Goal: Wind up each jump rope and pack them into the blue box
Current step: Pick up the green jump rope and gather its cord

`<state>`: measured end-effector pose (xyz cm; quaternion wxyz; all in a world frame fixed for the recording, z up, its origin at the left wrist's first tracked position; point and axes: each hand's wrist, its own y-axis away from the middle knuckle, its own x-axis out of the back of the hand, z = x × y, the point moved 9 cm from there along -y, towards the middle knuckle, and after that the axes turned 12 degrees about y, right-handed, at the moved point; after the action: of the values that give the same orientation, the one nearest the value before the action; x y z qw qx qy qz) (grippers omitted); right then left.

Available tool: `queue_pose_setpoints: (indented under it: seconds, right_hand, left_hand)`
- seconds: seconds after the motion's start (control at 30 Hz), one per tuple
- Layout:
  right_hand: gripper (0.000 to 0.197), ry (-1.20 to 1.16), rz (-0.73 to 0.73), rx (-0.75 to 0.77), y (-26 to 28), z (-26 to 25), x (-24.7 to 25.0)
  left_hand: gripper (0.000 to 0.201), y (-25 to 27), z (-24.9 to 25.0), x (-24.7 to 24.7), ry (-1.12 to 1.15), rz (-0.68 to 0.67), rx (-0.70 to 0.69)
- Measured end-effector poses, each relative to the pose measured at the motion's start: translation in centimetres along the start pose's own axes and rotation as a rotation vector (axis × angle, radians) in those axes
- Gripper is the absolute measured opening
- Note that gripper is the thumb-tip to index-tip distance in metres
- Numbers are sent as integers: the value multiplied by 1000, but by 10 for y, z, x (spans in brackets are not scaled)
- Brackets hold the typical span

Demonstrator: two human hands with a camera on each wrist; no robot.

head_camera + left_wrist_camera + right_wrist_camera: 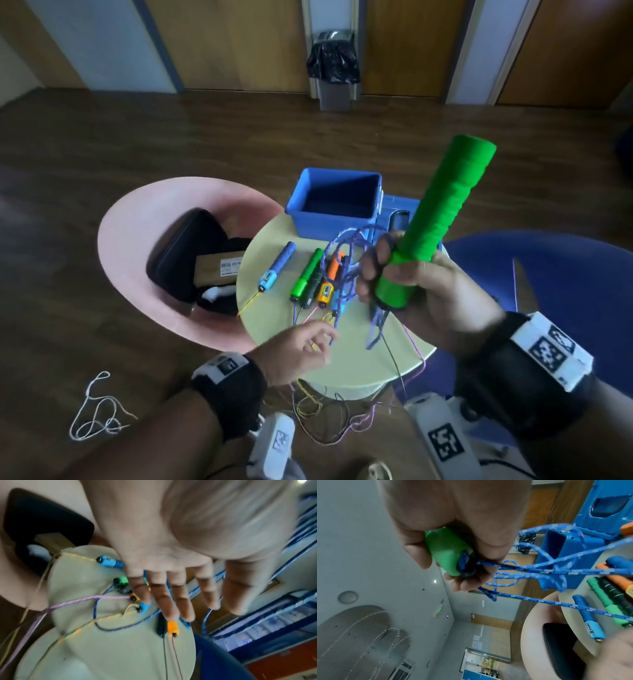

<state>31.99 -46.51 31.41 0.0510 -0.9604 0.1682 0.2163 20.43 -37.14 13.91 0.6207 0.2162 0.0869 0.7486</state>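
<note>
While the right hand (pixel 411 291) is wrapped round the lower end of a green handle (pixel 442 205), held up and tilted above the round table (pixel 359 363), several loops of blue rope (pixel 539 568) hang from the same fist, some caught between the fingers

Left hand (pixel 301 346): low over the near side of the table. Wrist view shows the fingers (pixel 171 601) straight and slightly spread, holding nothing. Head view is blurred at the fingertips; I cannot tell whether they touch a cord

Blue box (pixel 334 202): at the far edge of the table, open; no rope seen inside it

Other handles lie side by side in mid-table: a blue handle (pixel 277 265), a second green one (pixel 306 274), a black and an orange one (pixel 329 279). Their cords trail over the near edge to the floor in a tangle (pixel 322 418)

Handling, as judgement:
- handle is stiff and light, with a grippy wrap; a good anchor for winding
- rope is thin, limp and braided; holds no shape, so loops will slip off unless pinned by thumb or fingers
- take hold of the free rope close to the loops already gathered, not far down
- trailing cords cross each other; pulling one may drag its neighbours off the table
</note>
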Motion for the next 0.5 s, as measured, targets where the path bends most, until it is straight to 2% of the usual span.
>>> queue_pose_setpoints:
  seconds: [0.07, 0.13, 0.2, 0.27, 0.33, 0.4, 0.43, 0.5]
  right_hand:
    - [16, 27, 1, -3, 0, 1, 0]
    - [17, 132, 23, -52, 4, 11, 8]
    - [17, 332, 6, -142, 13, 26, 17]
    - [25, 519, -21, -303, 27, 52, 32]
    - [30, 631, -14, -511, 46, 87, 56]
    - [25, 730, -14, -706, 67, 125, 84]
    - [26, 791, -25, -783, 76, 142, 95]
    - [40, 898, -69, -892, 91, 175, 117]
  left_hand:
    - [25, -1, -15, -28, 2, -159, 58]
    - [22, -2, -30, -42, -32, -210, 127]
    - [12, -4, -50, -39, -76, -160, 211]
    - [9, -2, -78, -23, -133, -65, 291]
    - [14, 4, -105, -5, -174, 22, 363]
    - [20, 11, -131, 8, -120, 78, 442]
    - [29, 14, -142, 10, -76, 100, 478]
    - [44, 18, -162, 13, -20, 124, 540]
